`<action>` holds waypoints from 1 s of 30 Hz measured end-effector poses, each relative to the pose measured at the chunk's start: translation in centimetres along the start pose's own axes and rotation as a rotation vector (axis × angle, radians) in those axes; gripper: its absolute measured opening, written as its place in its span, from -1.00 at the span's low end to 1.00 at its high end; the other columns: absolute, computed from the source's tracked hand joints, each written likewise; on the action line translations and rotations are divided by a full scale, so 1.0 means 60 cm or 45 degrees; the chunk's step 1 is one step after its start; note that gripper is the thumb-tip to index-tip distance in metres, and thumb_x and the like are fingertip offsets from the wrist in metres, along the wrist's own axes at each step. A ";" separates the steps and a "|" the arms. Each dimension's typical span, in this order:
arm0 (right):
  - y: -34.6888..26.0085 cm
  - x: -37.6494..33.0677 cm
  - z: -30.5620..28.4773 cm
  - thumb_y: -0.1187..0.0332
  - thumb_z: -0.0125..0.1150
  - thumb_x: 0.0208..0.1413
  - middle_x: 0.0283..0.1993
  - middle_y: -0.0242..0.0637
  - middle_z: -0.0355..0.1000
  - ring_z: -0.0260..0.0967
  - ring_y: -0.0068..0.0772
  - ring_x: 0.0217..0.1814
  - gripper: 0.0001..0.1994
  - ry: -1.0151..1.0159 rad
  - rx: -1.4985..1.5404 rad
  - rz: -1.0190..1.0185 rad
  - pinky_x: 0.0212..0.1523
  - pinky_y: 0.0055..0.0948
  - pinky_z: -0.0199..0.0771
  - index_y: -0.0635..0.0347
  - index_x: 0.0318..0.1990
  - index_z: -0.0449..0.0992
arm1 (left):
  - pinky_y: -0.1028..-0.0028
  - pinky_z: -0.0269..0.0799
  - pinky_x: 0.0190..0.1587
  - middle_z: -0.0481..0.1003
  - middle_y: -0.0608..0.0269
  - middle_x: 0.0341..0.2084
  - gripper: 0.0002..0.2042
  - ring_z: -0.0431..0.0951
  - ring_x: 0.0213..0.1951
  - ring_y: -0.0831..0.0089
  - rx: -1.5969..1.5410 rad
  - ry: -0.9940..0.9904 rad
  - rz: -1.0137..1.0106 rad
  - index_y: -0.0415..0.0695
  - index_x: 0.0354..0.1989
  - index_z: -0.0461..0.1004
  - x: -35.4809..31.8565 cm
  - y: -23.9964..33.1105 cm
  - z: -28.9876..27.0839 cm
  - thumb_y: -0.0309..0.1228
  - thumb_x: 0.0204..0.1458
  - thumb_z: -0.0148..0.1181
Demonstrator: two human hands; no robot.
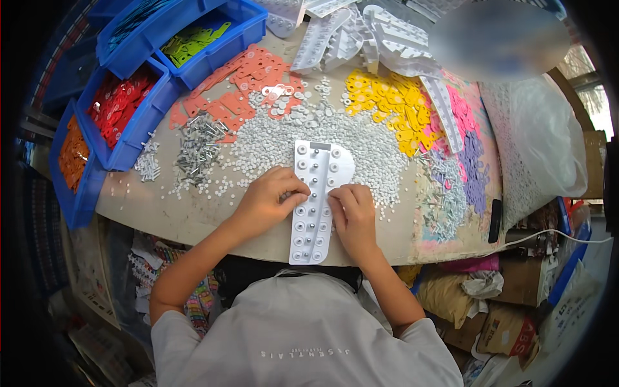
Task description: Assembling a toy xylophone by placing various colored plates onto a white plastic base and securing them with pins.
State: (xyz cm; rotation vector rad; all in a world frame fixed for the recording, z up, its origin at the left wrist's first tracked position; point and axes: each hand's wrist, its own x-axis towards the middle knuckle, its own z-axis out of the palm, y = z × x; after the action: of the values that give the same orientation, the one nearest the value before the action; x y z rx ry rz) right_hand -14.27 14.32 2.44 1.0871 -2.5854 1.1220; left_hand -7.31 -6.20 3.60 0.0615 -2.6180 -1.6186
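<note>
A white plastic assembly tray (pixel 342 169) lies lengthwise in front of me at the table's near edge. Small white rings sit in its two outer rows, and metal pins stand along its middle. My left hand (pixel 274 197) is over the tray's left edge, its thumb and fingers pinched together. Over the opposite edge, my right hand (pixel 354 216) has its fingertips drawn together at one of the ring positions. Whatever the fingertips hold is too small or hidden to make out. Loose white rings (pixel 380 151) are heaped just beyond the tray.
Metal pins (pixel 200 145) are piled to the left, beside coral-coloured flat pieces (pixel 255 71). Yellow pieces (pixel 387 103) and purple pieces (pixel 474 168) lie to the right. Blue bins (pixel 132 138) stand at left; more white trays (pixel 396 45) are stacked at the back.
</note>
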 end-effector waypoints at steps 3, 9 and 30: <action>0.004 -0.002 0.003 0.52 0.33 0.03 -0.29 -0.24 0.41 0.37 -0.13 -0.19 -0.90 0.002 0.000 -0.008 -0.16 -0.21 0.38 0.21 -0.30 0.53 | 0.48 0.38 -0.32 0.49 0.27 -0.39 -0.91 0.47 -0.32 0.46 -0.045 0.020 -0.054 -0.20 -0.28 0.61 0.000 0.004 0.005 -0.53 0.04 0.29; 0.007 -0.003 0.003 0.58 0.31 0.03 -0.27 -0.21 0.40 0.37 -0.14 -0.19 -0.88 -0.009 0.056 0.021 -0.17 -0.26 0.40 0.25 -0.29 0.50 | 0.39 0.40 -0.35 0.48 0.26 -0.46 -0.93 0.50 -0.39 0.35 -0.043 0.145 -0.086 -0.16 -0.34 0.59 -0.007 0.008 0.012 -0.48 0.01 0.33; 0.091 0.128 -0.025 0.54 0.20 0.10 -0.23 -0.13 0.47 0.35 -0.03 -0.12 -0.88 -0.021 -0.075 0.047 -0.02 -0.17 0.32 0.24 -0.19 0.50 | 0.31 0.43 -0.16 0.53 0.20 -0.41 -0.86 0.52 -0.30 0.27 0.509 0.503 0.073 -0.19 -0.26 0.57 0.143 -0.078 -0.074 -0.43 0.04 0.29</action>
State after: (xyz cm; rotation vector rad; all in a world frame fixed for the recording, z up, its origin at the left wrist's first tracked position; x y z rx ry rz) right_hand -23.78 13.51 3.14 1.0446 -2.6433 1.0422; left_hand -15.50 -12.85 1.66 0.2893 -2.5461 -0.9257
